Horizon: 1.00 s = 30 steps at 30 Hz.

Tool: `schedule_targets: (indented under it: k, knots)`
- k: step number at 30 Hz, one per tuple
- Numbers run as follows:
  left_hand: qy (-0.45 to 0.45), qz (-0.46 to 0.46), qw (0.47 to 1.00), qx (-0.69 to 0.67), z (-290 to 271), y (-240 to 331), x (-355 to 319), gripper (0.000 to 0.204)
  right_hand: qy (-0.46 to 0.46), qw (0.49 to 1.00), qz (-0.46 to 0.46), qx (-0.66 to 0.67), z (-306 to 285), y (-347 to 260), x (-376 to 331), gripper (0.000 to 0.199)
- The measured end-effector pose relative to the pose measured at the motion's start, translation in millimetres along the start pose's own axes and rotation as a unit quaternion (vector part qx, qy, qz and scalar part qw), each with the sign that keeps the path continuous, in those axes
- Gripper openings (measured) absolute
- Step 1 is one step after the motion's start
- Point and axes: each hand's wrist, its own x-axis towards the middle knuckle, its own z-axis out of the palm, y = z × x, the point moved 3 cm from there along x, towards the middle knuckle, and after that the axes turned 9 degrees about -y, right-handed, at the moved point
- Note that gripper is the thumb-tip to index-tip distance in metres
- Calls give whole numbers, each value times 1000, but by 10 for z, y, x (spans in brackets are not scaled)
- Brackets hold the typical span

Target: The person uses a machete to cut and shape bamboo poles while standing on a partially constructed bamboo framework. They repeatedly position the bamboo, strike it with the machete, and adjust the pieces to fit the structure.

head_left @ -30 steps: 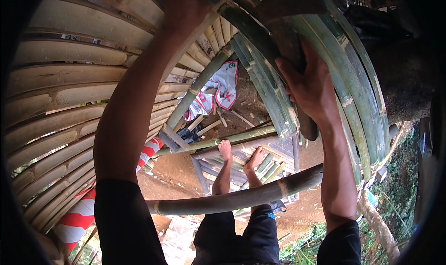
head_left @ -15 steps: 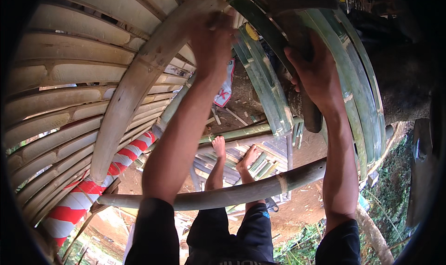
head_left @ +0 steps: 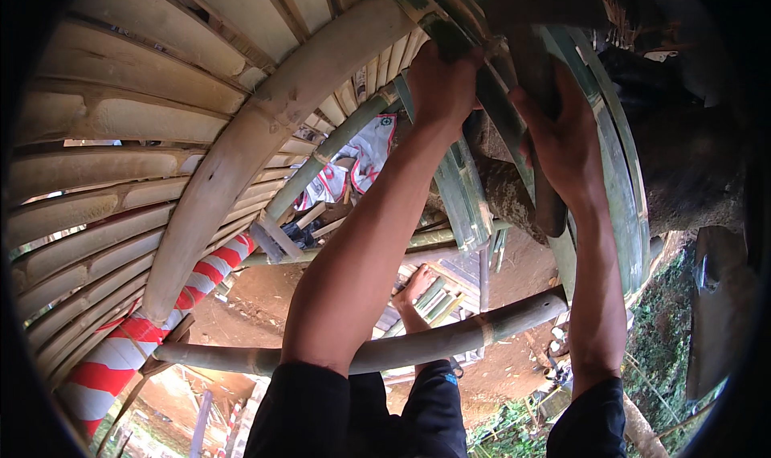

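Note:
My left hand point(head_left: 443, 88) is closed around a green bamboo strip point(head_left: 426, 12) near the top of the view. Beside it, my right hand point(head_left: 566, 141) grips the thick wooden handle of an axe-like tool point(head_left: 549, 205). Its broad dark head point(head_left: 546, 6) is uppermost, in shadow, so its exact kind is hard to make out. More green bamboo strips point(head_left: 622, 177) curve down at the right, behind the handle. A pale, stout bamboo pole point(head_left: 233, 149) slants along the left, apart from both hands.
Split bamboo slats point(head_left: 120, 112) form a panel on the left. A pole wrapped in red and white point(head_left: 120, 357) stands low left. A bamboo crossbar point(head_left: 426, 339) passes below my forearms. White sacks point(head_left: 365, 157) lie beyond, and my bare foot point(head_left: 416, 283) rests on slats underneath.
My left hand has moved right, from near the top of the pale pole to the green strip. My right hand still holds the tool and has shifted slightly. The view has shifted too.

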Motion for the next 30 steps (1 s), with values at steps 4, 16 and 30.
schedule_targets:
  k: [4, 16, 30]
  knots:
    - [-8, -40, 999, 1, 1, 38, -83, 23, -29, 999, -23, -38, -32, -231, 200, 38]
    - [-13, -49, 999, 16, -13, -13, -58, 24, 15, 962, -179, -206, -111, -199, 662, 37]
    - [12, -48, 999, 12, -39, -60, -57, 28, 46, 928, -268, -254, -47, -424, 912, 39]
